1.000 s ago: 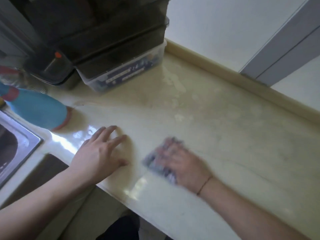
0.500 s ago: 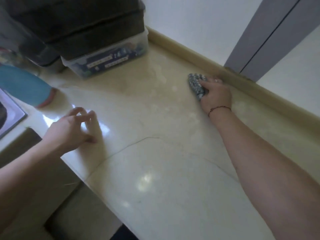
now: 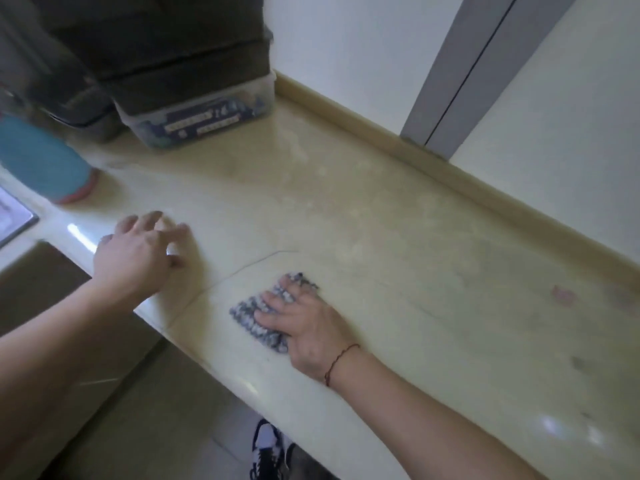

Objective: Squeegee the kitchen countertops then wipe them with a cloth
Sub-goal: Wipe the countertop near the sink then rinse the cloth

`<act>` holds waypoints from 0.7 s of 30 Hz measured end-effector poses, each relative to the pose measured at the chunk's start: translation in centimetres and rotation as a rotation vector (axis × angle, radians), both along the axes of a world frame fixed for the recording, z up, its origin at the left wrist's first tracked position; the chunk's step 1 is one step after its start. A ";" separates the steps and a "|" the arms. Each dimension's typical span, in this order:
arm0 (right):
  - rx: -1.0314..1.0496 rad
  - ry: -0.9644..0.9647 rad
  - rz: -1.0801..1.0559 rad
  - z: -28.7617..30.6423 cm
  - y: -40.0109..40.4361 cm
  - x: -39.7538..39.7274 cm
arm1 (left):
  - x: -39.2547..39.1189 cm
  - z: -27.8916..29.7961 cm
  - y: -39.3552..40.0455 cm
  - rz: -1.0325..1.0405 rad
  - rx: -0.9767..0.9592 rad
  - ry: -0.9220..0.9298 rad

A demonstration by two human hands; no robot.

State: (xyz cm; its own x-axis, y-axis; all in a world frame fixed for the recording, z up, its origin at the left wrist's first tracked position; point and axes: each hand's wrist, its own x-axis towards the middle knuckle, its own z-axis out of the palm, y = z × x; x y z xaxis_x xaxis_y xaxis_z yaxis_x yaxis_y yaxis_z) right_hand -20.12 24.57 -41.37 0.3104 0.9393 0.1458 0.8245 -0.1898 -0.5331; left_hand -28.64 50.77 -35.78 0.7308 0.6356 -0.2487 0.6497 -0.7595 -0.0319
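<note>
Apparently the wiping stage is underway: the right hand (image 3: 304,323) presses the cloth (image 3: 263,317) flat, fingers spread, near the table's (image 3: 398,237) front edge. Left hand (image 3: 138,254) rests relaxed, holding nothing. Smudges farther right remain; no squeegee visible.

Soft, fairly dim daylight gives everything a pale greenish cast. The glossy tabletop (image 3: 398,237) carries small white glare spots near its front edge and at lower right. Weak shadows lie beside the left hand (image 3: 138,254), which is slightly motion-blurred. The dark containers (image 3: 156,53) at upper left are smeared and underexposed. Straight lines bow towards the frame edges.
</note>
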 end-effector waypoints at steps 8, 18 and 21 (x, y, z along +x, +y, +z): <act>-0.069 -0.019 0.264 -0.2 -2.0 -2.8 | -0.2 1.1 -4.7 -0.019 -0.157 -0.002; -0.178 -0.128 -0.287 -0.6 -6.6 25.0 | 2.9 0.1 -8.5 0.087 -0.196 0.000; -0.148 -0.110 -0.309 -1.2 -6.7 27.6 | 3.4 -0.5 -9.8 0.097 -0.158 0.039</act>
State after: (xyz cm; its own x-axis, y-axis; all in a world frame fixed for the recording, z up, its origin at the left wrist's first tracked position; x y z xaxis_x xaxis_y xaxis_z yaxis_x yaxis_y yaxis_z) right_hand 7.48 17.86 -42.54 0.5727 0.8172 0.0641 0.7674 -0.5071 -0.3924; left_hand -25.21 40.93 -36.27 0.6559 0.6535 -0.3779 0.7207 -0.6910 0.0560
